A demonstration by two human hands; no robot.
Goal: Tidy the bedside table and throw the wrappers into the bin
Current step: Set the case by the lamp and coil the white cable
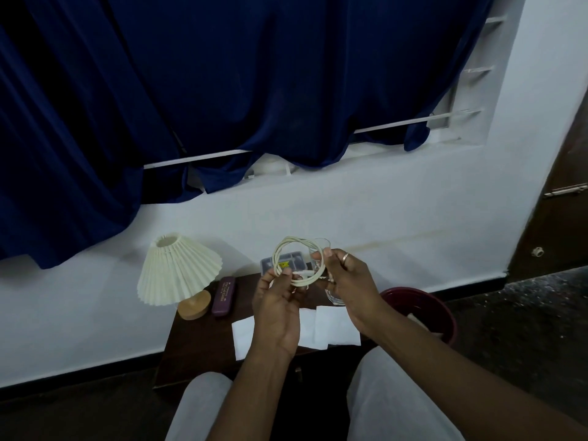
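Note:
A white cable (pixel 297 261) is wound into a loop and held above the dark wooden bedside table (pixel 197 348). My left hand (pixel 278 308) pinches the loop's lower left side. My right hand (pixel 350 286), with a ring on one finger, grips the loop's right side. Two white paper sheets (pixel 337 329) lie flat on the table under my hands. A dark red bin (pixel 423 308) stands on the floor right of the table, with something pale inside.
A cream pleated lamp (pixel 178 275) on a wooden base stands at the table's left. A purple glasses case (pixel 223 296) lies beside it. A grey tray (pixel 291 261) and a clear glass (pixel 334 296) sit behind my hands. Blue curtains hang above.

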